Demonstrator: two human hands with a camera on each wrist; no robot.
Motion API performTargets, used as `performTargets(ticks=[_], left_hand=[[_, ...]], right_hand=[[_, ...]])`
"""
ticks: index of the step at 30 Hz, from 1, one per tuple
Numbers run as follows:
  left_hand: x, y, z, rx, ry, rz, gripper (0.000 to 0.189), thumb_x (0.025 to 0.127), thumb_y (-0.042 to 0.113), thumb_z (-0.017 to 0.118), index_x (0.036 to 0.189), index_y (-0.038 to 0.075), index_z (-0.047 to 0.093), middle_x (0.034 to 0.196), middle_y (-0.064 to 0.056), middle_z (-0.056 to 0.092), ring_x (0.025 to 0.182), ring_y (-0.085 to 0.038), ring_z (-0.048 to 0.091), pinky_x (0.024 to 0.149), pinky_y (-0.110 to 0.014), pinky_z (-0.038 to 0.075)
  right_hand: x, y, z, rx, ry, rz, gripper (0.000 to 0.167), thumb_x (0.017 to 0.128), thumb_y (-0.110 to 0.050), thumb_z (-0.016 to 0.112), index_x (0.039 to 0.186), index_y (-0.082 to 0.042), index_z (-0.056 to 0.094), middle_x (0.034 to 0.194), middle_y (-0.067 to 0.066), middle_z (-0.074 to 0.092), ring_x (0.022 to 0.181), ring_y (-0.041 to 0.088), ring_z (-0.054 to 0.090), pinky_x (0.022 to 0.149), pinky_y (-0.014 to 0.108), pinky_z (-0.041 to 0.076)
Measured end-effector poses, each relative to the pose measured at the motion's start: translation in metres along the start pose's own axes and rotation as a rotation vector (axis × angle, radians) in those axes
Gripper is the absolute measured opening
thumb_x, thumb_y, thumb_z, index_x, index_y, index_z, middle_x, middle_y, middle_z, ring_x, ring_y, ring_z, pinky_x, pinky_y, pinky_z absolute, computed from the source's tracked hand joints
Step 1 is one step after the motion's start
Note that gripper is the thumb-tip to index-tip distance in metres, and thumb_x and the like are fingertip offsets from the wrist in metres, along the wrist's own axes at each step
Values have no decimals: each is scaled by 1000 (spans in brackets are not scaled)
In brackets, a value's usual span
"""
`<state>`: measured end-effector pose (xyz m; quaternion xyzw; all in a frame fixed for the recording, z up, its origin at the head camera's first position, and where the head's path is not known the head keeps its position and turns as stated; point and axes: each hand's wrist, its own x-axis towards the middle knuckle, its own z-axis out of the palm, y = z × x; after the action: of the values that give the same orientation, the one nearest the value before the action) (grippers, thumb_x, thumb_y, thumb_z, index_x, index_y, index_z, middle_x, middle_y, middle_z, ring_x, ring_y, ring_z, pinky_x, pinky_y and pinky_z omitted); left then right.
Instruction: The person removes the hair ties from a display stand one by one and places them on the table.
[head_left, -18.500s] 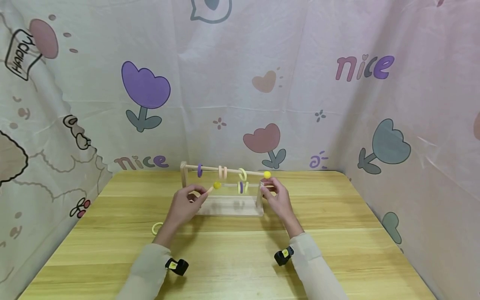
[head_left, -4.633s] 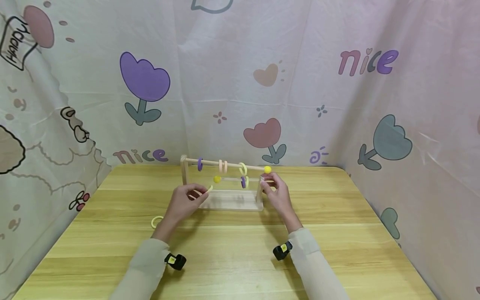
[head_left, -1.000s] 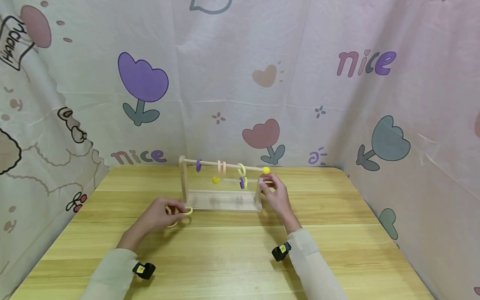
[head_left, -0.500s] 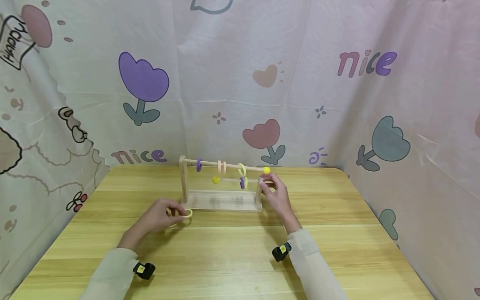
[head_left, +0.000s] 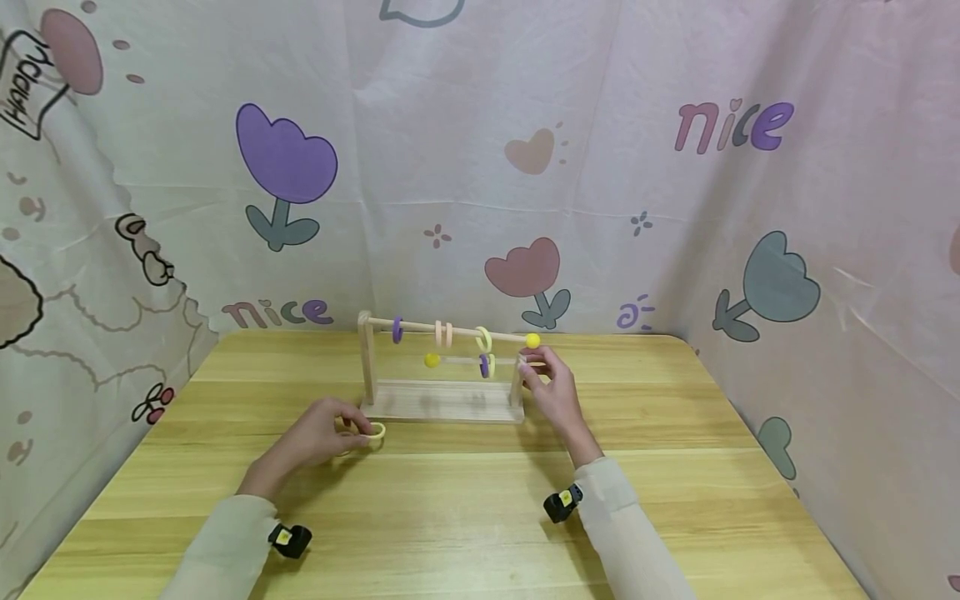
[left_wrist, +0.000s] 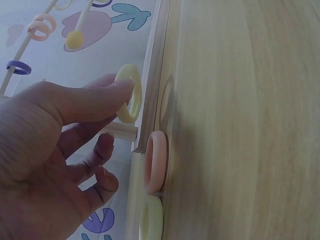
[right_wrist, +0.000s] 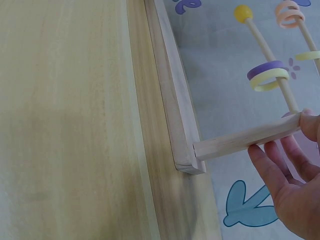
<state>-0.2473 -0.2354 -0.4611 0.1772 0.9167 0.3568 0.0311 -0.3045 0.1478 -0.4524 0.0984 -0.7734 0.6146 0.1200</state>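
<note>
My left hand (head_left: 318,429) pinches a yellow ring (left_wrist: 136,107) between thumb and fingers, low over the table by the stand's left front corner. A pink ring (left_wrist: 156,162) and another yellow ring (left_wrist: 151,220) lie near that hand, mostly hidden by it in the head view. With thumb and fingers, my right hand (head_left: 555,392) grips the right post (right_wrist: 235,141) of the wooden stand (head_left: 442,402). On its lower rod, ending in a yellow ball (head_left: 432,360), hang a purple ring (right_wrist: 260,69) and a yellow ring (right_wrist: 270,75).
The upper rod (head_left: 420,327) carries a purple ring (head_left: 397,330), two pink rings (head_left: 439,334) and yellow rings (head_left: 483,339), with a yellow ball (head_left: 532,341) at its right end. A printed curtain (head_left: 420,167) hangs behind the wooden table (head_left: 465,517).
A yellow ring has left the lower rod. My left hand, earlier near that rod's ball, has moved left and down with a yellow ring, lowering slightly since. My right hand stays put.
</note>
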Motion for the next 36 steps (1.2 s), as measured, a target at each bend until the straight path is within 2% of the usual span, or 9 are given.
performTargets(ticks=[4,10,17,26,33,36], left_hand=[[0,1,1,-9,-10,-20,8,83,11,86,86,16,80,92,0,73,90,-18,57,80,-32,46],[0,1,3,-4,-29,-21,9,82,12,87,86,16,80,95,-1,74,95,-19,60,88,-42,49],[1,0,2,-9,-56,-51,10,82,6,85,87,15,81,92,0,74,89,-18,59,79,-31,48],[1,-3,3,-24,-90,-60,12,82,3,83,89,12,81,91,-1,75,84,-16,59,73,-27,51],[3,-4,3,-33,-110,-63,12,82,3,83,89,12,80,89,-1,74,82,-15,59,69,-24,51],[3,-6,4,-29,-117,-38,11,81,3,84,88,11,80,88,-1,74,81,-15,59,67,-24,51]], right_hand=[[0,0,0,0,2,4,22,100,-4,65,122,-3,66,119,19,66,103,31,64,82,36,64],[0,-2,0,2,1,8,22,100,-3,65,121,-4,67,119,20,66,103,32,64,82,40,64],[0,-2,0,-4,1,7,22,100,-3,65,122,-4,66,120,19,66,103,32,64,84,39,64],[0,-1,0,5,-2,-1,21,100,-4,65,121,-4,66,118,19,66,102,31,64,82,35,64],[0,-1,0,15,-7,6,24,100,-6,66,124,-3,66,120,21,66,105,35,64,87,46,63],[0,-1,0,15,-10,13,26,101,-6,65,126,-1,65,123,23,65,107,35,63,89,49,62]])
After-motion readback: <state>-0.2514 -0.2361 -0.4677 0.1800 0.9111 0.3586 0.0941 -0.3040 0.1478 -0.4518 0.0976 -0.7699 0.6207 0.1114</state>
